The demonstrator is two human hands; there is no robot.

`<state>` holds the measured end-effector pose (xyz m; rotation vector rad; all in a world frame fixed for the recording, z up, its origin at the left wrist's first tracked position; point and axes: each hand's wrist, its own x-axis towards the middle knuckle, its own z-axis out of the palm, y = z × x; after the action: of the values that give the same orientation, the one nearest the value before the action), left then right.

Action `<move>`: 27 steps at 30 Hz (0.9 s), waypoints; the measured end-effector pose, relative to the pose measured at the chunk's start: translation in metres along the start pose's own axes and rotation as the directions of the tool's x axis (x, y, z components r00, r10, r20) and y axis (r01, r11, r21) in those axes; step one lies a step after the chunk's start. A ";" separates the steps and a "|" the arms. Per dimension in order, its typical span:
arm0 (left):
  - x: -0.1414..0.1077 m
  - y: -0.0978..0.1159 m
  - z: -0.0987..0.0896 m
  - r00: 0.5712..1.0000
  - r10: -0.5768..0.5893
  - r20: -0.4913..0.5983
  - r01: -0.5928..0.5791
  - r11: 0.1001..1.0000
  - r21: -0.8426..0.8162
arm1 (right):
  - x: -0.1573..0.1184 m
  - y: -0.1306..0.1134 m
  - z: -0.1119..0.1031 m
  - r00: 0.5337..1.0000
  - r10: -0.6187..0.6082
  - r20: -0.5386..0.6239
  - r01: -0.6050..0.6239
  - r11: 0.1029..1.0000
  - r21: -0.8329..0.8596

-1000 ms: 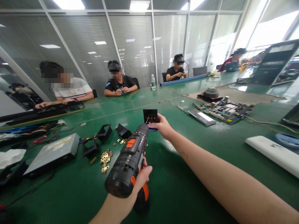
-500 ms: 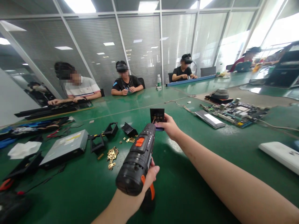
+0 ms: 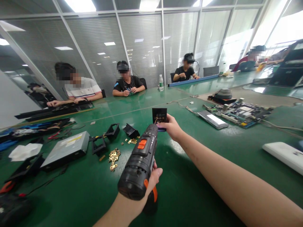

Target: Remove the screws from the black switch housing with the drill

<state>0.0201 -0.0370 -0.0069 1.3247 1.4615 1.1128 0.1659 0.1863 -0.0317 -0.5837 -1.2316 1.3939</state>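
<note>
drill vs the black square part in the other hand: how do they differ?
The drill is bulky, black with orange accents; the square part is small, flat and all dark. The left hand grips the drill by its handle, pointing away; the right hand pinches the part upright on edge. Both are off the table, the drill's tip at the part.

A long green tabletop (image 3: 208,176) fills the room and runs far toward the back. Behind it stands a glass partition wall (image 3: 142,53) with pale metal frames and closed grey blinds. Bright windows (image 3: 272,28) on the right let in strong daylight. Rectangular ceiling lights (image 3: 81,4) glow overhead and reflect in the glass. Several people (image 3: 127,83) sit along the far edge, and dark office chairs (image 3: 210,71) stand behind them.
</note>
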 end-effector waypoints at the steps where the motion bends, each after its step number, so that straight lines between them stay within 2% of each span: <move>1: 0.000 0.000 0.000 1.000 0.008 0.001 -0.008 1.000 0.008 | 0.000 0.000 0.000 1.000 0.000 0.000 0.000 1.000 0.004; 12: 0.004 -0.006 -0.001 0.999 -0.015 0.028 0.016 0.999 -0.049 | 0.001 0.003 -0.001 1.000 0.003 -0.005 -0.003 1.000 -0.004; 21: 0.003 0.006 -0.001 1.000 0.028 0.010 -0.028 1.000 0.013 | 0.001 0.004 -0.002 1.000 -0.004 0.002 0.004 1.000 -0.011; 27: 0.004 -0.004 -0.002 1.000 0.002 -0.005 -0.002 1.000 -0.006 | 0.000 0.003 -0.002 1.000 0.001 0.005 -0.001 1.000 -0.002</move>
<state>0.0167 -0.0335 -0.0107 1.3204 1.4603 1.1220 0.1662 0.1877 -0.0349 -0.5831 -1.2366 1.3958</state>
